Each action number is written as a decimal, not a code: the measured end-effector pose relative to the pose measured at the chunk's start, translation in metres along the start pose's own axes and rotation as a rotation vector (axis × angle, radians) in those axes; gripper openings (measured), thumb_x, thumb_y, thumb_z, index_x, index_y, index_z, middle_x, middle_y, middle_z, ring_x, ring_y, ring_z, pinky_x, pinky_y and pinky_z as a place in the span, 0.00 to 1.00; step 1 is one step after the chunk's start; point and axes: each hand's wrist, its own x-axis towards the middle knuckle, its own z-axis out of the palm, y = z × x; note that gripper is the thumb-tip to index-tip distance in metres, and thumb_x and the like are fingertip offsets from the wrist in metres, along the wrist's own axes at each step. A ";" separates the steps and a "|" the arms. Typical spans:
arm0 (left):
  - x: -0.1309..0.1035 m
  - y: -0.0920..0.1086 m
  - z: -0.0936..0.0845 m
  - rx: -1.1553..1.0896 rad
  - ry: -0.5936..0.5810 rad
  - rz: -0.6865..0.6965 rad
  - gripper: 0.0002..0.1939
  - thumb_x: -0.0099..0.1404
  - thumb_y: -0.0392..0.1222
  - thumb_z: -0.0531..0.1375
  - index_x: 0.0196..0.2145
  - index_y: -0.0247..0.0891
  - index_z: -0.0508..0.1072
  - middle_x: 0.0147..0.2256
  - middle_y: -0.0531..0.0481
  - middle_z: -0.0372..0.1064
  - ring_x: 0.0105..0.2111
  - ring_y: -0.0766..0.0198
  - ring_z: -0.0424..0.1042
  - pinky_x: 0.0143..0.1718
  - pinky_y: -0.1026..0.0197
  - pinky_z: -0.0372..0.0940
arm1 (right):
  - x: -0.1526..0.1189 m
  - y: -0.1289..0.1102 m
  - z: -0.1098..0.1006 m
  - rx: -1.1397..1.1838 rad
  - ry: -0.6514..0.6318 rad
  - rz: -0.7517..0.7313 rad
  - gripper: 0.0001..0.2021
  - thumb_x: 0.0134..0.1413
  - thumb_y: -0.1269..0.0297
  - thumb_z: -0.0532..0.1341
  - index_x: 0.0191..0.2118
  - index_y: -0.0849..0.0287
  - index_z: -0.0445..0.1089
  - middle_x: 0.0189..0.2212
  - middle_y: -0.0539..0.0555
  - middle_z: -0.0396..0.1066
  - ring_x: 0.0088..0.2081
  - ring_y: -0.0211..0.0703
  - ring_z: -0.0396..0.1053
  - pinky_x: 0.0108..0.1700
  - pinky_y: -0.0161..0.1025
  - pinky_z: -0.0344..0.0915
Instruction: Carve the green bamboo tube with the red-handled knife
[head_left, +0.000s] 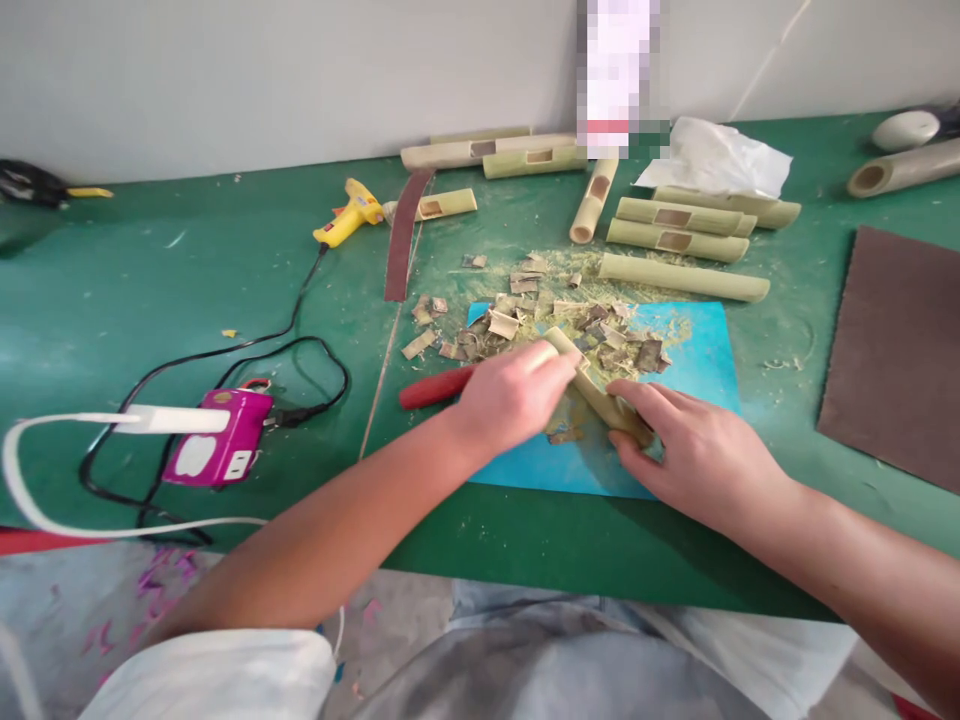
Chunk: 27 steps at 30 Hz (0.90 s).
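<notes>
A pale green bamboo tube (598,394) with a notch cut in its side lies at a slant over a blue sheet (697,345). My left hand (517,385) is closed on the tube's upper end. Around its lower end, the fingers and thumb of my right hand (694,440) are wrapped. Bamboo chips (504,323) and yellowish shavings are heaped just beyond the tube. A red handle (435,388) sticks out from behind my left hand; the rest of that tool is hidden.
More notched bamboo tubes (679,240) lie at the back, near crumpled white paper (720,158). To the left are a yellow glue gun (349,215), a reddish-brown strip (405,240) and a purple power adapter (221,435) with cords. A brown sheet (896,350) rests at right.
</notes>
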 end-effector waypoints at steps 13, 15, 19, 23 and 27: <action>0.000 -0.002 0.000 -0.023 0.012 0.034 0.14 0.76 0.37 0.52 0.48 0.30 0.76 0.32 0.46 0.74 0.32 0.64 0.75 0.34 0.64 0.71 | 0.000 -0.001 -0.001 -0.033 0.019 -0.004 0.14 0.60 0.63 0.58 0.50 0.60 0.70 0.33 0.52 0.78 0.28 0.43 0.73 0.26 0.38 0.58; 0.000 -0.002 0.000 0.018 0.033 0.028 0.13 0.75 0.37 0.53 0.47 0.31 0.77 0.32 0.47 0.74 0.31 0.65 0.75 0.32 0.64 0.70 | 0.000 -0.001 -0.001 -0.034 0.026 0.002 0.14 0.60 0.62 0.59 0.50 0.59 0.70 0.33 0.52 0.78 0.28 0.43 0.73 0.26 0.38 0.58; 0.001 -0.001 0.001 0.107 0.051 0.042 0.14 0.76 0.36 0.51 0.46 0.32 0.77 0.30 0.47 0.73 0.29 0.65 0.73 0.30 0.65 0.68 | -0.001 0.000 0.000 -0.062 0.034 0.016 0.12 0.60 0.62 0.59 0.48 0.59 0.71 0.32 0.51 0.77 0.27 0.43 0.72 0.25 0.38 0.56; 0.002 0.000 0.001 0.125 0.067 0.025 0.14 0.75 0.37 0.52 0.46 0.32 0.77 0.29 0.49 0.72 0.28 0.66 0.73 0.29 0.65 0.67 | 0.000 0.001 0.001 -0.072 0.047 0.012 0.11 0.60 0.61 0.60 0.45 0.59 0.71 0.30 0.50 0.74 0.26 0.41 0.70 0.25 0.38 0.55; 0.001 0.001 -0.001 0.067 0.010 0.075 0.15 0.76 0.36 0.51 0.48 0.32 0.76 0.31 0.48 0.73 0.31 0.65 0.74 0.31 0.65 0.68 | 0.000 0.000 0.000 -0.064 0.052 -0.002 0.10 0.62 0.61 0.59 0.45 0.59 0.71 0.29 0.49 0.72 0.26 0.40 0.69 0.24 0.38 0.54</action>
